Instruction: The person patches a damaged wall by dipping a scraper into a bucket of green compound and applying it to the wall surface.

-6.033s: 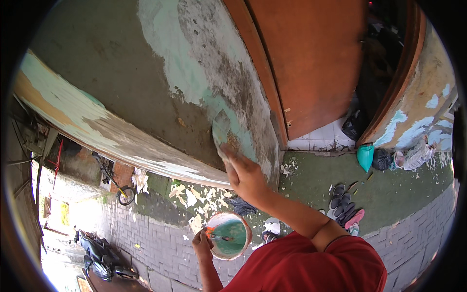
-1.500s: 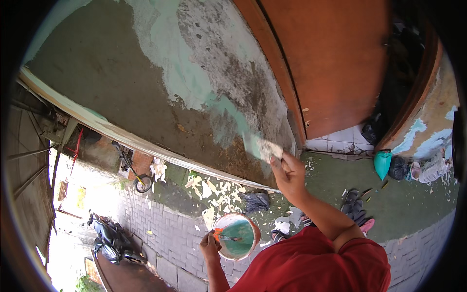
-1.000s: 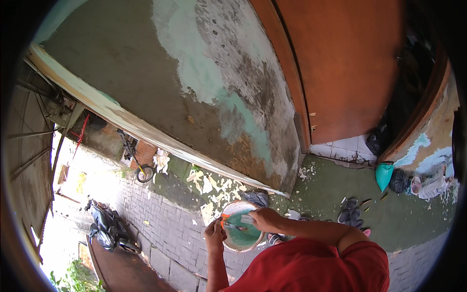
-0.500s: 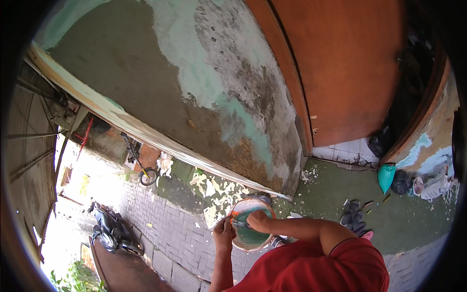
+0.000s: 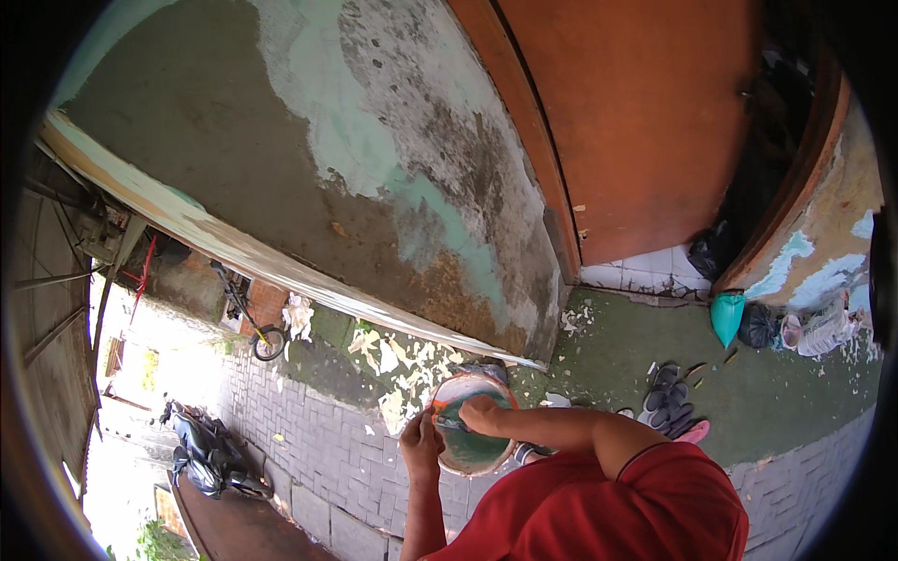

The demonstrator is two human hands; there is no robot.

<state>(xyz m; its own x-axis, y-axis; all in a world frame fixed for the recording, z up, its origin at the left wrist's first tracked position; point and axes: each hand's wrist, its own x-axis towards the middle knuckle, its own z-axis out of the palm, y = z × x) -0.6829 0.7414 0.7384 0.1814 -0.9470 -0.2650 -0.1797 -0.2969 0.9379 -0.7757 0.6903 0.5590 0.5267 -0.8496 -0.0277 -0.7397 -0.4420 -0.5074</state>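
Note:
A round bucket (image 5: 510, 438) with a pale, smeared rim stands in front of me, with greenish-grey material (image 5: 477, 453) inside. My right hand (image 5: 481, 412) is closed over the bucket's opening, gripping a tool with a flat grey blade (image 5: 451, 424); its handle is hidden in the fist. At the bucket's left rim, my left hand (image 5: 422, 443) is closed around a thin tool with an orange part (image 5: 431, 409). The fingers cover most of that tool, so its kind is unclear. The grey blade lies close beside the orange part.
A patchy wall (image 5: 281, 168) with grey plaster and peeling turquoise paint rises ahead, beside a brown door (image 5: 645, 131). Paint flakes (image 5: 393, 360) litter the ground along its foot. Sandals (image 5: 666, 397) and a turquoise bag (image 5: 727, 318) lie right; a motorcycle (image 5: 210, 449) stands left.
The whole scene has shifted slightly left as my view turned. My right hand has moved a little left within the bucket's opening, closer to the left hand. Both hands keep their grip.

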